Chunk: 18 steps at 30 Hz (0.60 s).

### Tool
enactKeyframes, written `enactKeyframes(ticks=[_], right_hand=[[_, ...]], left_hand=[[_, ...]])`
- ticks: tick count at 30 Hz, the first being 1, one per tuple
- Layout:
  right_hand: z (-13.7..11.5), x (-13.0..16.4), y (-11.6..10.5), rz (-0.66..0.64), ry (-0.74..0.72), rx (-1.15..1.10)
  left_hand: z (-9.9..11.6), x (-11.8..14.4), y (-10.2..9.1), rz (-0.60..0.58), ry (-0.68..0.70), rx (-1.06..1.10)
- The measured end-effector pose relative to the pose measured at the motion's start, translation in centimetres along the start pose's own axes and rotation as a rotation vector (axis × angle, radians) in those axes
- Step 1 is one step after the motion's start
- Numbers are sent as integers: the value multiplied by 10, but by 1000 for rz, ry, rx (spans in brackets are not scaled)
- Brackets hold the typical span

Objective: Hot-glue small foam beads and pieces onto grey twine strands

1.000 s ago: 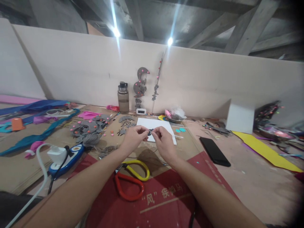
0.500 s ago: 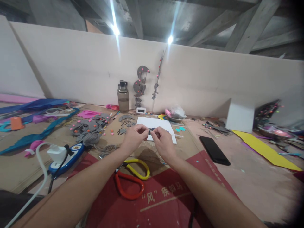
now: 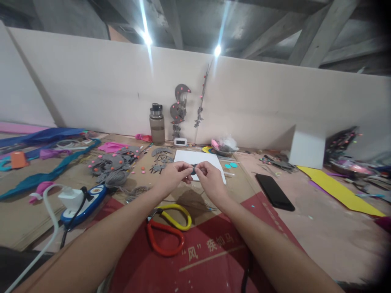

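Both hands sit slightly higher in mid-frame than before; left hand (image 3: 171, 178) and right hand (image 3: 210, 179) pinch a small dark flat piece (image 3: 193, 171) above the white sheet (image 3: 195, 158).

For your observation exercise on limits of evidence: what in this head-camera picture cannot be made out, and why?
- Small dark piece pinched between left hand and right hand: too small, mostly covered by fingertips.
- Scissors: blades hidden under the left forearm; only the yellow and red handles show.
- Small white clock: display too small to read.
- Red mat: print cut off by the arms.
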State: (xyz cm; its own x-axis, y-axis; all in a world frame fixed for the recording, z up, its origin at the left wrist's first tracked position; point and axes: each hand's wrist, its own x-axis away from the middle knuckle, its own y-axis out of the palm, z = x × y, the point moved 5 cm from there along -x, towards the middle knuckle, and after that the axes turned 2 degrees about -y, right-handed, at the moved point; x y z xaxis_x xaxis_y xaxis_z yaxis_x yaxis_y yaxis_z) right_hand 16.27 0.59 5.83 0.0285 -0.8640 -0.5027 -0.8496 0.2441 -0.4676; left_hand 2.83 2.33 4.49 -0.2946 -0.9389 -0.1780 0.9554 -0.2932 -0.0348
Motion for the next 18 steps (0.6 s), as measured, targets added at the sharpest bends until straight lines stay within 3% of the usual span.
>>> enactKeyframes(ticks=[5,8,13,18], right_hand=[[9,-7,-3,-63,-24,53],[4,-7,-2,-110,-112,133],[-3,-2,4,-115,-216,300],[-4,4,9,-101,-224,216]], left_hand=[[3,-3,-6,-102,-20,-223],[4,-4,-9,-102,-27,-224],[4,-2,-6,-65,10,-365],[11,2,-7,33,43,-444]])
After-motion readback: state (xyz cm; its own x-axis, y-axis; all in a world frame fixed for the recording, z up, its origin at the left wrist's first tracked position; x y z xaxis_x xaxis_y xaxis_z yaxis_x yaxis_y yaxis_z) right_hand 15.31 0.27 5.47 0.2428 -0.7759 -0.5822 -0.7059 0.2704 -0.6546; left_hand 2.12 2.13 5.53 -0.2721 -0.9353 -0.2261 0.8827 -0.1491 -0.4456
